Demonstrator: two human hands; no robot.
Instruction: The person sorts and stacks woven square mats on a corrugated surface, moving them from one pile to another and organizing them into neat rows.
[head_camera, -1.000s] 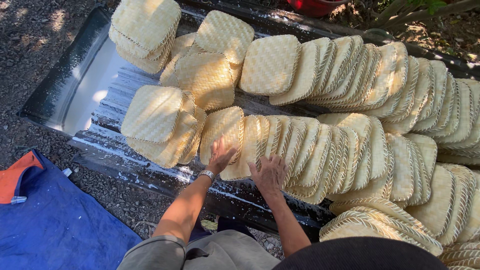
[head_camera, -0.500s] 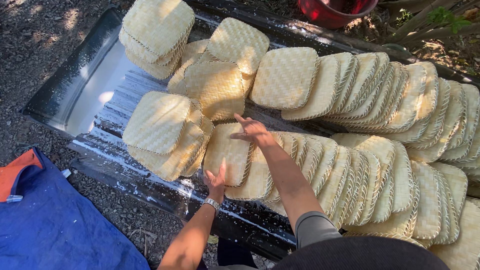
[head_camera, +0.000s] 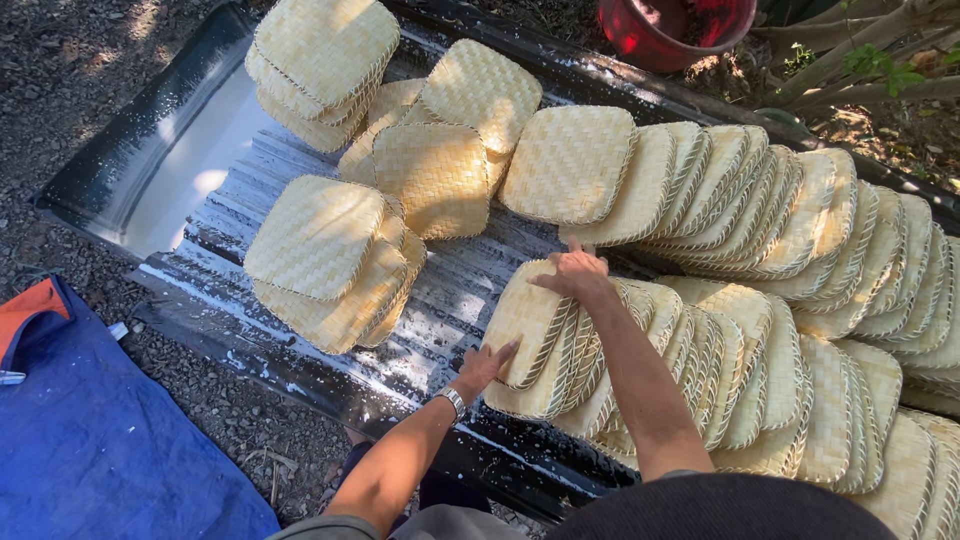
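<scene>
Woven trays (head_camera: 545, 345), front row, centre of frame, overlapping rightward. Left hand (head_camera: 487, 365) flat-fingered against the end tray's near lower edge; right hand (head_camera: 575, 275) spread open on its far upper edge. Corrugated metal sheet (head_camera: 450, 290) beneath.

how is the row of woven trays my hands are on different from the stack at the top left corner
The row of trays leans on edge, overlapping like shingles; the corner stack lies flat, piled up. The row holds many trays, the stack a few. The left hand and right hand touch the row's end; the stack is untouched. Both are pale, square, woven.
</scene>
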